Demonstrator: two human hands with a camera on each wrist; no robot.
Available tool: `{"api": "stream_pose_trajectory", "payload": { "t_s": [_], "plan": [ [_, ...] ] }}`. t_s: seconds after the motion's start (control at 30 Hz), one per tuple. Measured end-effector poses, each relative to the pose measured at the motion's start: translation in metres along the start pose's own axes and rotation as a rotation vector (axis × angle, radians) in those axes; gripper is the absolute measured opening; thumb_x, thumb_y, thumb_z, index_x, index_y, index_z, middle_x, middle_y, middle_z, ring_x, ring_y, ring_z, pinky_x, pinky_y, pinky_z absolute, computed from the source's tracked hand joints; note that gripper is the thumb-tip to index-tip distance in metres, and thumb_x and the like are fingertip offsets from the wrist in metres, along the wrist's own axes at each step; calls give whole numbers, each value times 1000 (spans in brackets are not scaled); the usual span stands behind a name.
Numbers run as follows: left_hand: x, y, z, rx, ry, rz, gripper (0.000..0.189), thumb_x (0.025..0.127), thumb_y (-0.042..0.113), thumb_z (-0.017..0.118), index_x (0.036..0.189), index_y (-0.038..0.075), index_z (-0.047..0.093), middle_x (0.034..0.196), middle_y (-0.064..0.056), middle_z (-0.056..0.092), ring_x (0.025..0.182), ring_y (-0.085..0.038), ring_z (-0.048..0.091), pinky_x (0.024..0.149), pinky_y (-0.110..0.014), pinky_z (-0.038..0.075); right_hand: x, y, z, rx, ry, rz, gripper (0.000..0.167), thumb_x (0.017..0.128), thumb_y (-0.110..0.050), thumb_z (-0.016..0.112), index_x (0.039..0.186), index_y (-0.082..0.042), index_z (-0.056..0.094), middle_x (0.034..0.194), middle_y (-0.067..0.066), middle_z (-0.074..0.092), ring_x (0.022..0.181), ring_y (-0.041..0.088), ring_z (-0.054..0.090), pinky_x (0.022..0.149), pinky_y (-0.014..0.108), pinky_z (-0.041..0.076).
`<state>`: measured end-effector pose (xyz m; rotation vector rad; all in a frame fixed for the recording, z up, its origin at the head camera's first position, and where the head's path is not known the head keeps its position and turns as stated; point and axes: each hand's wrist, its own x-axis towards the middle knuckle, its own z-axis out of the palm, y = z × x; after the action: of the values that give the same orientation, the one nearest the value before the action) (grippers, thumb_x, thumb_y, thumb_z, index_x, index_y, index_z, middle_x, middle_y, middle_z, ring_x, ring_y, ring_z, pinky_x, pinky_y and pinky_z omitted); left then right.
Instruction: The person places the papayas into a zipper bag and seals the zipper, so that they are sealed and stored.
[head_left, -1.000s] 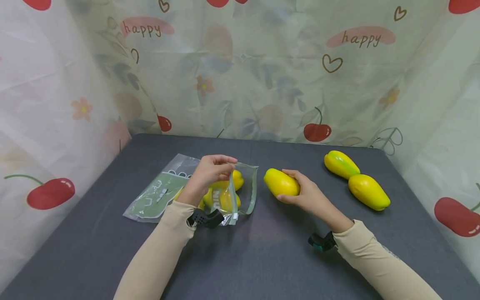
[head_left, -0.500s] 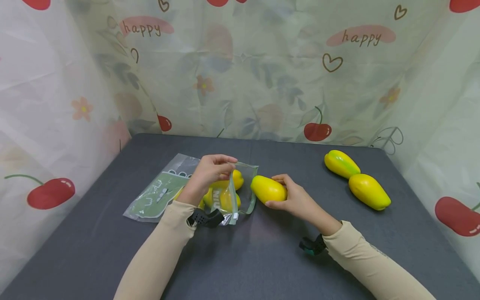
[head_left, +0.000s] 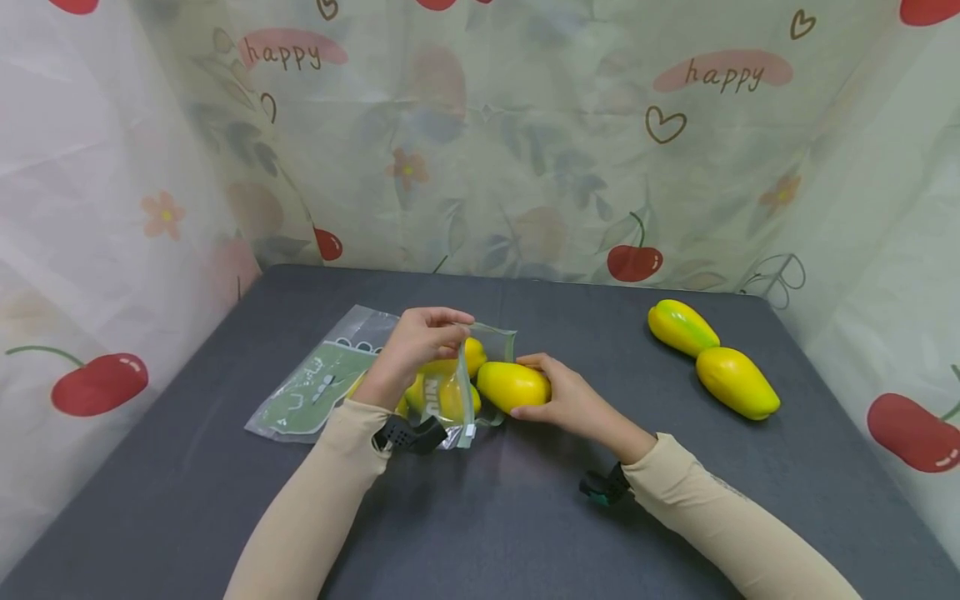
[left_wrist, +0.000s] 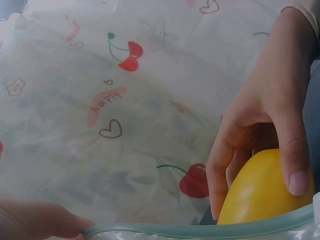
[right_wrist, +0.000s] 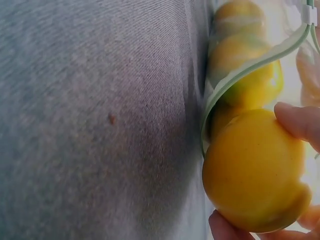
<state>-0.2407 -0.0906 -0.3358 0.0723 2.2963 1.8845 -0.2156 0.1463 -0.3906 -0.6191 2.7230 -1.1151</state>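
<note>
My left hand pinches the upper rim of a clear zip bag with a green print, its mouth spread open toward the right. Several yellow fruits lie inside the bag, partly hidden by the film and the left hand. My right hand grips an oblong yellow fruit, like a small papaya, between thumb and fingers. Its front end is at the bag's mouth, just inside the pale green rim. In the right wrist view, the held fruit sits directly before the ones in the bag.
Two more yellow fruits, one with a green patch and one nearer, lie touching at the right of the dark table. A patterned curtain encloses the back and sides. A white slider sits on the bag's rim.
My right hand has carried the yellow fruit leftward, from beside the bag into its mouth. The left hand and the bag have stayed almost still.
</note>
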Motion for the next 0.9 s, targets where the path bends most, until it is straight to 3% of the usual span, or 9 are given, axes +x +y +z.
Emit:
{"api": "stream_pose_trajectory", "payload": {
  "t_s": [0.23, 0.5, 0.73, 0.9],
  "plan": [
    [1, -1, 0, 3, 0, 0, 29, 88, 10, 65, 115, 1, 67, 109, -12, 67, 82, -19, 59, 78, -30, 56, 5, -2, 6, 23, -10, 22, 70, 79, -33, 79, 135, -8, 45, 126, 11, 56, 93, 21, 56, 81, 36, 49],
    [1, -2, -2, 3, -12, 6, 31, 89, 11, 63, 118, 0, 66, 119, -20, 63, 83, -20, 58, 79, -29, 56, 9, -3, 10, -8, -19, 8, 70, 79, -39, 79, 138, -15, 51, 116, 11, 53, 97, 23, 50, 83, 38, 47],
    [0, -2, -2, 5, -16, 11, 30, 90, 12, 63, 118, 0, 66, 118, -20, 63, 84, -21, 57, 81, -31, 55, 13, -3, 16, 75, -1, 7, 67, 80, -34, 79, 136, -13, 49, 133, 8, 53, 113, 28, 59, 93, 42, 52],
    [0, -2, -2, 6, -17, 7, 32, 89, 12, 63, 118, 0, 66, 118, -21, 63, 83, -20, 57, 80, -31, 55, 15, -5, 19, 121, 6, 34, 62, 81, -32, 78, 130, -11, 46, 133, 10, 54, 118, 30, 59, 93, 42, 52]
  ]
}}
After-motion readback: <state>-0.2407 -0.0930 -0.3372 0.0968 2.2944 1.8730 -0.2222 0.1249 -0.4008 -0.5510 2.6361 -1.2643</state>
